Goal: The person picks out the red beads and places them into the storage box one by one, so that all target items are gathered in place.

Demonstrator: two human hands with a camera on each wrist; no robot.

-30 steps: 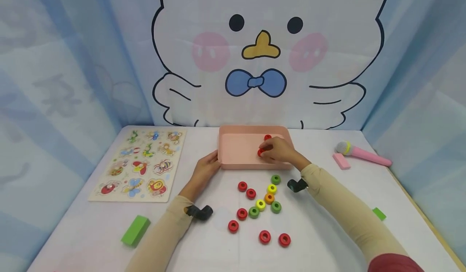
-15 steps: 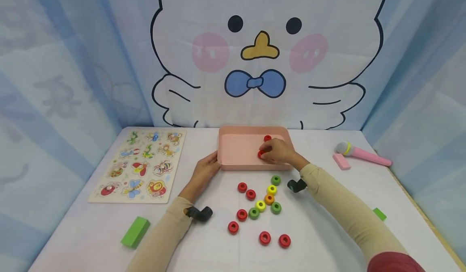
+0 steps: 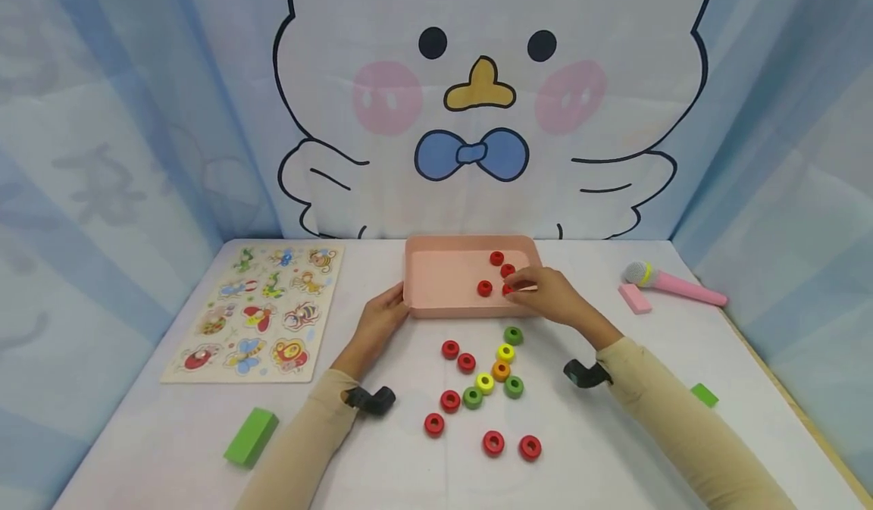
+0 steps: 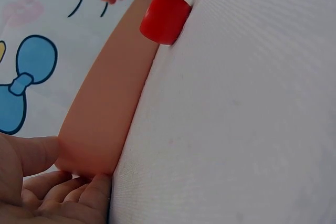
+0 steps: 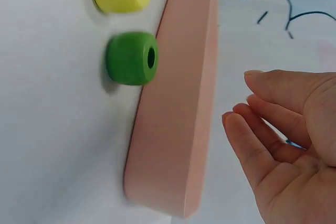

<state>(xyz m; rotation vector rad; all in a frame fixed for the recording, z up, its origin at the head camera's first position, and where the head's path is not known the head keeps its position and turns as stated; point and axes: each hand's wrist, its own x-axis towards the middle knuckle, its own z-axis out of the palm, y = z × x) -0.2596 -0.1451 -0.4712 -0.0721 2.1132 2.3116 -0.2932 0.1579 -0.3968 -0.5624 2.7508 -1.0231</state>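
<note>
The right hand point(image 3: 551, 296) hovers over the pink tray point(image 3: 439, 283), thumb and fingers parted, apparently empty; a careless sweep could scatter the red beads point(image 3: 484, 289) inside. The left hand point(image 3: 378, 324) grips the tray's left end, where a tug might shift them.

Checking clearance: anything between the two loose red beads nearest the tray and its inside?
Only the near wall of the tray, so they would likely need lifting over it. Nothing else visible stands between it and those red beads. The left hand holds the tray's near left corner, off to the side.
</note>
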